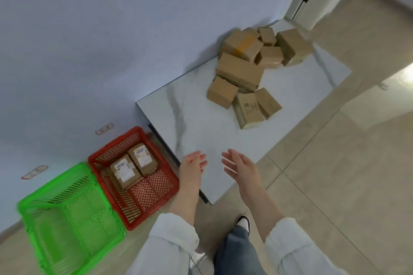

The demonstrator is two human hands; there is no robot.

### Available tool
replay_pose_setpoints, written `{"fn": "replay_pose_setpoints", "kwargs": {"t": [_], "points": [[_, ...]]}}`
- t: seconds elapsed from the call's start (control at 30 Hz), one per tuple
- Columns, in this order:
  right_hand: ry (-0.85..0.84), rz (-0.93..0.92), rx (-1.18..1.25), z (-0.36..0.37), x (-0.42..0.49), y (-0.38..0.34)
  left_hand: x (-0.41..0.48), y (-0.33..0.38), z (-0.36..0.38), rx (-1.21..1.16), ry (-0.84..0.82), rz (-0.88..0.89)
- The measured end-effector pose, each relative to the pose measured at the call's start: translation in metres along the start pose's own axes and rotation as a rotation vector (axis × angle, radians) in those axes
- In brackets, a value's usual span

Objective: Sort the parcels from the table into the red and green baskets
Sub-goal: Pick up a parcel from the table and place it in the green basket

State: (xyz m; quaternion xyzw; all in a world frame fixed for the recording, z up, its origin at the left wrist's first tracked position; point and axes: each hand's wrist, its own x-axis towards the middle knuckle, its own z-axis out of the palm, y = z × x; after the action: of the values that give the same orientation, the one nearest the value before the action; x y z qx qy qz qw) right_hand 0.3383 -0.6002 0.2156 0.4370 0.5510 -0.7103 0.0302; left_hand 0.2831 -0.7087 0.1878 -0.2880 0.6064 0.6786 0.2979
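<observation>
Parcels (241, 69) heaped at far end of table (201, 123), well apart from left hand (192, 169) and right hand (241, 167), each grip spread

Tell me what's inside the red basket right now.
The red basket holds two labelled brown parcels side by side: the nearer parcel and the farther parcel. Anything beneath them is covered.

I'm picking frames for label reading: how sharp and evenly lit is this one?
Head view: motion blur smears the green basket and the parcel pile; labels on the two parcels in the red basket show but cannot be read; glare whitens the floor at right.
</observation>
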Motion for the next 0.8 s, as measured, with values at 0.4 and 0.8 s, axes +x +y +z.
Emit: {"fn": "replay_pose_setpoints", "kwargs": {"t": [0.4,0.8], "points": [[0.141,-0.058,0.162,-0.258,0.063,-0.095,-0.051,-0.036,0.28,0.167,-0.16,0.107],[0.12,-0.083,0.189,-0.33,0.2,-0.206,0.039,0.024,0.451,0.156,-0.159,0.169]]}}
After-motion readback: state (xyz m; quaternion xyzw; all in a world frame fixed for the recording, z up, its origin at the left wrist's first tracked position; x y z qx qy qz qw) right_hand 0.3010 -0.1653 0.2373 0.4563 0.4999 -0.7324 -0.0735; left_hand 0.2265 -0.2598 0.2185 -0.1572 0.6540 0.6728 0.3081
